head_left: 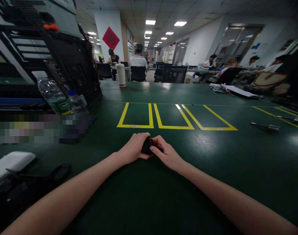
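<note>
My left hand (pixel 134 148) and my right hand (pixel 166 153) meet in the middle of the green table (pixel 212 169), both closed round a small black object (pixel 147 146). The object rests on or just above the table surface, and most of it is hidden by my fingers. My right thumb presses on its near side. Just beyond my hands are three yellow taped rectangles (pixel 163 117) on the table.
A plastic water bottle (pixel 53 93) and a black rack (pixel 65 58) stand at the left. Black scissors (pixel 58 173) and a white cloth (pixel 11 161) lie near left. A white tumbler (pixel 120 75) stands at the far edge. A metal tool (pixel 266 126) lies right. People sit at far desks.
</note>
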A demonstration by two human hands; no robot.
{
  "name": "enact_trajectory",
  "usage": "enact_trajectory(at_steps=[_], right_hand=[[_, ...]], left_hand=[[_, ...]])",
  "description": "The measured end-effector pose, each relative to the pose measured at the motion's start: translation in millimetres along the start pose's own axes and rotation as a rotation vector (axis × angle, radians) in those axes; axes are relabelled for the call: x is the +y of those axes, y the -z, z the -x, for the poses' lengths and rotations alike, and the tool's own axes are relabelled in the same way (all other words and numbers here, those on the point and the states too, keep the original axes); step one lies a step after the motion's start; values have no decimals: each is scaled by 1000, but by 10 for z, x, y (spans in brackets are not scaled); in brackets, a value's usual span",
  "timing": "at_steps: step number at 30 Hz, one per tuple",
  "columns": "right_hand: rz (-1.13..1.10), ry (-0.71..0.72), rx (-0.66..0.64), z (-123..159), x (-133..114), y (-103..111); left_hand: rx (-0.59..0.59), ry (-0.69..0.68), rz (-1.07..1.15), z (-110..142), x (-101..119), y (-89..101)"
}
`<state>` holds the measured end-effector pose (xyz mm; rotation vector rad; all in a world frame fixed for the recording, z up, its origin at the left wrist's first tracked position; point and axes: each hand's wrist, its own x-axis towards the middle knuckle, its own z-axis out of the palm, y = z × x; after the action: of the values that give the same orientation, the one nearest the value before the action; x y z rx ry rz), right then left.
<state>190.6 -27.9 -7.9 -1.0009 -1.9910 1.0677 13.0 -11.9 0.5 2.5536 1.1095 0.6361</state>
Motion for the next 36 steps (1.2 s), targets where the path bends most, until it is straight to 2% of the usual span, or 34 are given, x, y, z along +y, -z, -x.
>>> enact_trajectory(at_steps=[3,11,19,30,36], right_hand=[[61,54,-16,8,0,19],[152,38,25,-7,12,-2],[71,84,-8,19,-8,22],[-45,34,51,-17,29,-29],[-58,20,-31,5,11,26]], left_hand=[[-1,-5,1,-1,9,6],[2,-21,-1,3,-4,-15],[-5,2,16,8,-5,-3],[-1,-14,-13,-8,-3,-15],[-1,-46,-13,7,-15,-4]])
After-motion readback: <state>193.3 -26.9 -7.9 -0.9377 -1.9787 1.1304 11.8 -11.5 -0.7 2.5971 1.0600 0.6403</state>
